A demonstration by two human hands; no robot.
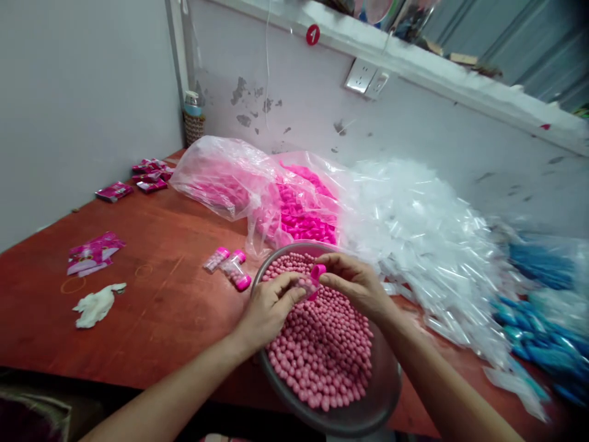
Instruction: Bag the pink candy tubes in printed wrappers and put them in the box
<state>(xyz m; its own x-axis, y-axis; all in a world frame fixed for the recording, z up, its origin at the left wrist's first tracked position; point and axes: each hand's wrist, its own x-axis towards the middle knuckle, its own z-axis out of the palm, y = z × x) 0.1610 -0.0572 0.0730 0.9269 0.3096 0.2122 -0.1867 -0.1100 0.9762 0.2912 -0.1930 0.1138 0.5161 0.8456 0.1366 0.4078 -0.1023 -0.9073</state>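
Note:
A metal bowl [368,410] full of small pink candy balls [322,344] sits at the table's near edge. Above it, my left hand [269,307] is closed around a small clear tube [305,286]. My right hand [354,282] pinches a pink cap [317,272] at the tube's end. Both hands meet over the bowl's far side. Three filled tubes with pink caps [230,266] lie on the table just left of the bowl.
Behind the bowl lies a clear bag of pink caps [304,212] and a large heap of clear tubes [414,227]. Blue-capped pieces [538,331] lie right. Pink packets [94,252] [150,175], a white cloth [94,305] and a bottle [193,116] sit left on the red-brown table [161,294].

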